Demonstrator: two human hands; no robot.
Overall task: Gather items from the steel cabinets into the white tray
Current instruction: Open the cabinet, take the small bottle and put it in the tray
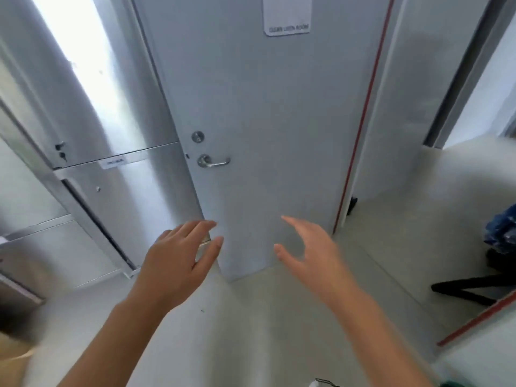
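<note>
Tall steel cabinets line the left wall, their doors shut, with small key locks on the upper one and a white label strip across the middle. My left hand is stretched out low in front of the cabinet's right corner, fingers spread, holding nothing. My right hand is held out in front of a grey door, fingers apart and empty. No white tray is in view.
A grey door with a lever handle, a lock and a sign stands straight ahead. A red strip runs down its right frame. A dark blue bag and black legs sit at the right. A brown box corner is at lower left.
</note>
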